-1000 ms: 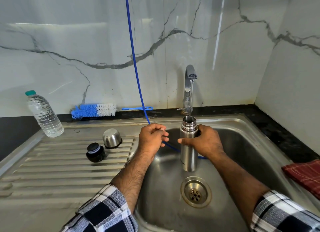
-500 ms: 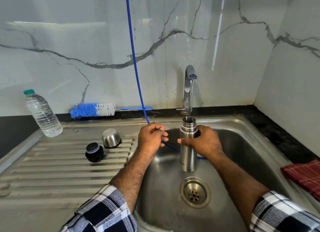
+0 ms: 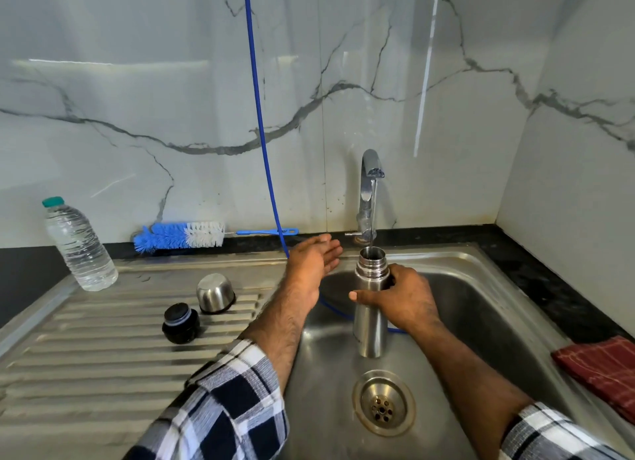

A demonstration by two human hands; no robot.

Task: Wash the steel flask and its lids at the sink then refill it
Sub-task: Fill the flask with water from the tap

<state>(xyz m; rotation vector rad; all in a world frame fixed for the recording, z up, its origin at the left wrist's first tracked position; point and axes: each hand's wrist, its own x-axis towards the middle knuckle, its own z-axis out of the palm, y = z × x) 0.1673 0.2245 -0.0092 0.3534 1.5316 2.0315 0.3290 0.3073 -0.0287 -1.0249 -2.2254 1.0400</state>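
Setting: marble wall, steel sink point(image 3: 481, 287), ribbed worktop point(image 3: 103, 349) on the left.
Flask: steel flask point(image 3: 370, 308) upright over the basin, open mouth right under the tap point(image 3: 369, 184), thin stream running in.
Right hand: right hand point(image 3: 402, 298) wrapped round the neck, fingers curled tight on it.
Left hand: left hand point(image 3: 316, 263) free beside the flask, fingers straight and loosely together, holding nothing.
Lids: steel cup point(image 3: 215, 293) and black stopper point(image 3: 180, 322) parked on the worktop, well apart from the flask.
Tip: keep mouth centred under stream, flask vertical, grip low enough to stay dry; probably worth swirling and dumping before scrubbing with the brush point(image 3: 180, 236).

white marble wall point(image 3: 137, 81), blk countertop point(image 3: 549, 274)
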